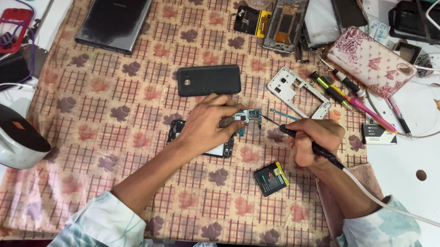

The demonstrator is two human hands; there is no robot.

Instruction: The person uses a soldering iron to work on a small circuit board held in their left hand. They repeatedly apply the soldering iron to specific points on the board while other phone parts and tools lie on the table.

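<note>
One small circuit board (245,117), one corded soldering iron (310,145) and one opened phone body (217,145) were counted at the middle of the patterned cloth (99,129). The board was pinched between the fingers of the left hand (208,125), which was closed on its left end, just above the phone body. Its long axis ran roughly left to right, the free end pointing towards the right hand (317,140). The iron was gripped like a pen in the curled right hand, its long axis slanting from lower right to upper left, and its tip appeared to touch the board's right edge, though contact could not be confirmed. One black back cover (209,80) lay above the hands, one white frame (298,90) to its right, and one black-and-yellow battery (271,178) below.
</note>
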